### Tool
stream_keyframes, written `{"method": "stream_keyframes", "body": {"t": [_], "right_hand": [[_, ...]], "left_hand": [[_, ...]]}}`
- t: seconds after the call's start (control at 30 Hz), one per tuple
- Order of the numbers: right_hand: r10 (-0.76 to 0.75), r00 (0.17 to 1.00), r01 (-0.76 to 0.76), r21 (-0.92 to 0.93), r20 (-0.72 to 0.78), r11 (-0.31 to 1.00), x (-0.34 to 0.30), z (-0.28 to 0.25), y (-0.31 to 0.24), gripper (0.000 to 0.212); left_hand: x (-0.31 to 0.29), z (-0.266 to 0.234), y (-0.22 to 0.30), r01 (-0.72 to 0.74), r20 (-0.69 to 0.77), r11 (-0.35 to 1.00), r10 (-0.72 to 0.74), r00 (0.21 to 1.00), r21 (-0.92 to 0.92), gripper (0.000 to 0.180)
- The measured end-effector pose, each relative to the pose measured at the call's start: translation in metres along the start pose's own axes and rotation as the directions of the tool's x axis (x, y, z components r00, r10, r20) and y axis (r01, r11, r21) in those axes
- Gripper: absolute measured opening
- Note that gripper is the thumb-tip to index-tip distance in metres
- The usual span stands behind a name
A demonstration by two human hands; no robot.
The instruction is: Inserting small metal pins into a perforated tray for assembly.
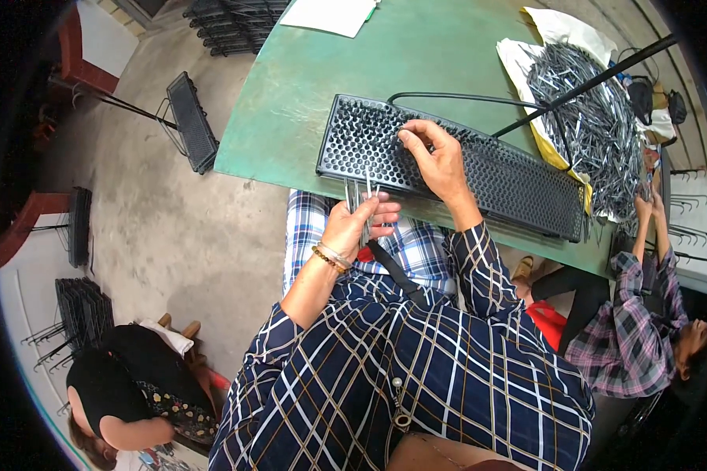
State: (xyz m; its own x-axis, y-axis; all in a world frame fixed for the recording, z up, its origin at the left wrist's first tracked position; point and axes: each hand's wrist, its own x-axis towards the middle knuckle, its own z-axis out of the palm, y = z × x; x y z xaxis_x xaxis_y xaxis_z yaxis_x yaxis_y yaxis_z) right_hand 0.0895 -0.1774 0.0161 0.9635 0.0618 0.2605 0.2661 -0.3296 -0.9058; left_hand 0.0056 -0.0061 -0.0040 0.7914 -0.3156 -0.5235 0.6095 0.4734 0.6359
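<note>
A long black tray (518, 188) with rows of small round holes lies along the near edge of the green table. Dark tips stand up out of many holes at its left end. My right hand (440, 161) hovers over that part, thumb and forefinger pinched together; what is between them, if anything, I cannot make out. Just below the tray's near edge, my left hand (353, 228) holds a small bundle of thin metallic strips (357, 191) under its thumb, the other fingers partly spread.
A white and yellow sack (543, 141) heaped with dark strips (585, 110) stands right. A black rod (597, 81) slants over the table (448, 55). White paper (330, 16) lies at the far edge. Co-workers sit right (628, 330) and lower left (126, 377). A similar tray (191, 122) stands left.
</note>
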Motion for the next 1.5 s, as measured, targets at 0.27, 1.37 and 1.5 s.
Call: {"method": "stream_keyframes", "body": {"t": [0.27, 1.37, 1.5], "right_hand": [[-0.138, 0.990, 0.133, -0.164, -0.015, 0.977, -0.008, 0.003, -0.004, 0.013], [-0.021, 1.000, 0.023, 0.159, -0.015, 0.987, 0.011, 0.066, -0.028, 0.013], [-0.158, 0.985, 0.161, 0.026, -0.067, 0.987, 0.019, 0.079, -0.021, 0.012]], "left_hand": [[0.000, 0.002, 0.001, 0.021, -0.013, 0.999, -0.020, 1.000, 0.031, 0.030], [-0.010, -0.013, 0.010, -0.047, -0.004, 0.999, 0.047, 0.999, -0.019, 0.031], [-0.012, -0.014, 0.013, -0.018, -0.007, 0.996, 0.017, 1.000, -0.091, 0.029]]}}
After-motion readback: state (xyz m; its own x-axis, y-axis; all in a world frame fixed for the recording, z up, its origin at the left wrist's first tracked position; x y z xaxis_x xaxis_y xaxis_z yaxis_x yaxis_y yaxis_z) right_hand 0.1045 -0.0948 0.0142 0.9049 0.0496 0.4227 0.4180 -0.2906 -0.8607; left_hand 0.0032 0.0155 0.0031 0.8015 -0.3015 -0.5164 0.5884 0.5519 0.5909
